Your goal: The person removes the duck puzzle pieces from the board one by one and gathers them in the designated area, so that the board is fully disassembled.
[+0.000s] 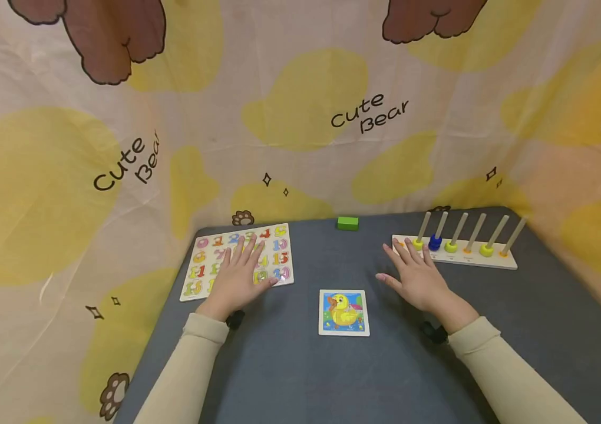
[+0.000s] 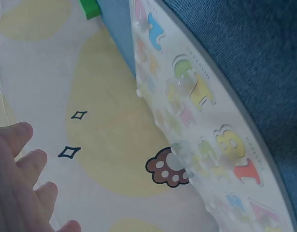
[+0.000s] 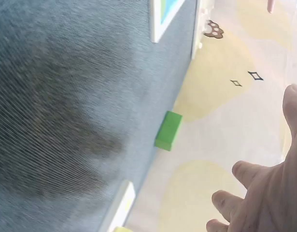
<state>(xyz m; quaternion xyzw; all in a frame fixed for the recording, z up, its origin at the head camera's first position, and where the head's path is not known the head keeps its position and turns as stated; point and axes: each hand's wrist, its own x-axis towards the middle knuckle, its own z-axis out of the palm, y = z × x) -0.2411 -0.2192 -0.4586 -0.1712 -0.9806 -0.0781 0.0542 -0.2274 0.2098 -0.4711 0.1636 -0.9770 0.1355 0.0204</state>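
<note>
In the head view my left hand [image 1: 237, 281] is held with straight, spread fingers over a white number puzzle board [image 1: 289, 268] with colourful knobbed pieces. It hides part of the middle numbers. The left wrist view shows these fingers apart from the board [image 2: 211, 63]. My right hand [image 1: 418, 282], fingers spread, is in front of the left end of a white peg board [image 1: 483, 261]. Yellow, blue and orange rings sit low on its upright pegs. Between the hands lies a square duck puzzle [image 1: 344, 313] in a white frame. Both hands hold nothing.
A green block [image 1: 347, 224] lies at the back of the dark grey table [image 1: 300, 371], close to a curtain [image 1: 300, 118] printed with bears and yellow patches. The curtain also rises along the left and right sides.
</note>
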